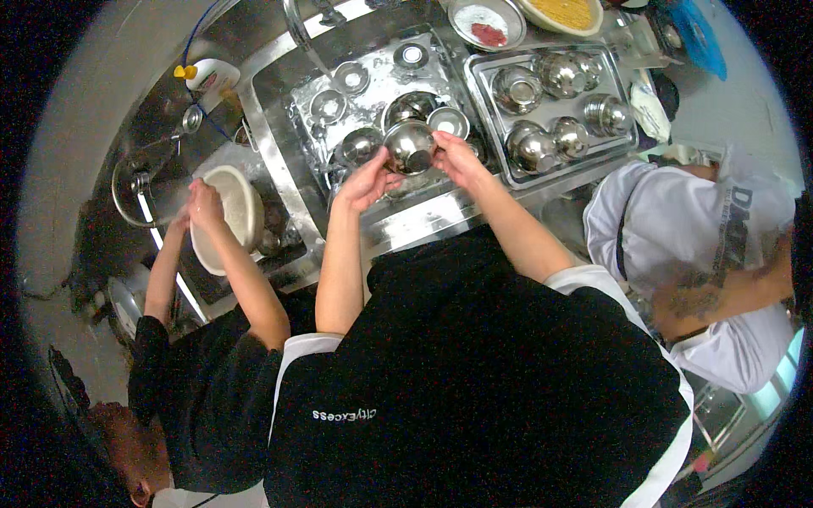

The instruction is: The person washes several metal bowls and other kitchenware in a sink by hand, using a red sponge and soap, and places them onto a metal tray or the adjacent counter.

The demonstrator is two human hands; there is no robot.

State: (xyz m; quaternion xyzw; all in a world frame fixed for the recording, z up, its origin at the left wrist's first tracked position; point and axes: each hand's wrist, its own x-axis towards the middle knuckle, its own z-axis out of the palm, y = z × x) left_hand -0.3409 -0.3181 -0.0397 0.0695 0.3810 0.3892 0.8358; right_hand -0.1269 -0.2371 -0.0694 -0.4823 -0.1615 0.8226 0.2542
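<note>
Between my two hands, over the near part of a steel sink [406, 219], is a shiny metal bowl [410, 149] with its rounded outside facing up. My left hand [367, 183] grips its left side, thumb against the wall. On its right edge are the fingers of my right hand [458, 160]. Several metal bowls lie in the wet sink around it: one dark and shiny [411, 106] just behind, one at the left [361, 146], and a small one [449, 122] near my right fingers. Farther back sit smaller round dishes [351, 78].
A metal tray [490, 149] right of the sink holds several upturned bowls [532, 147]. Behind it stand a bowl of white and red powder [488, 25] and a bowl of yellow food [565, 13]. A faucet [296, 28] overhangs the sink. Co-workers stand on both sides; the left one holds a pale basin [238, 216].
</note>
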